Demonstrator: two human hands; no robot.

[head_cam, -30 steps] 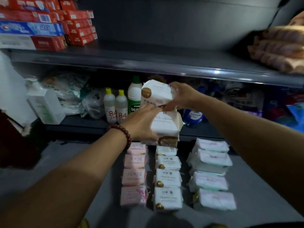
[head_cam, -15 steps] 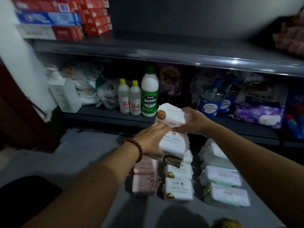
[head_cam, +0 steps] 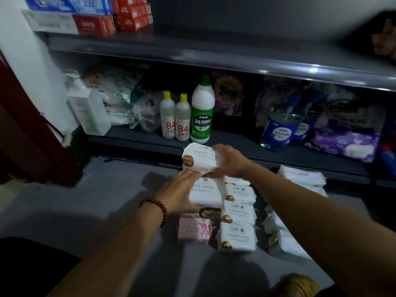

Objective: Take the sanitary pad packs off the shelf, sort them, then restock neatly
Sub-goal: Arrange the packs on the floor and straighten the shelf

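My right hand (head_cam: 230,160) grips a white sanitary pad pack with a gold dot (head_cam: 198,158), held just above the floor rows. Under it, my left hand (head_cam: 179,192) holds a second white pack (head_cam: 206,192) of the same kind. Sorted packs lie on the grey floor (head_cam: 107,211) in rows: a pink pack (head_cam: 194,230) on the left, white gold-dot packs (head_cam: 237,236) in the middle, white-green packs (head_cam: 300,175) on the right, partly hidden by my right arm. The middle shelf (head_cam: 214,56) above is bare across its centre.
The bottom shelf (head_cam: 132,136) holds a pump bottle (head_cam: 89,112), two small 84 bottles (head_cam: 175,123), a green 84 bottle (head_cam: 202,112), blue bottles (head_cam: 278,127) and purple bags (head_cam: 342,142). Toothpaste boxes (head_cam: 90,16) sit at top left. A dark red panel (head_cam: 21,136) stands at left.
Both hands have come down with the two white packs, from level with the bottom shelf to just above the floor rows. The camera has tilted down and moved closer.
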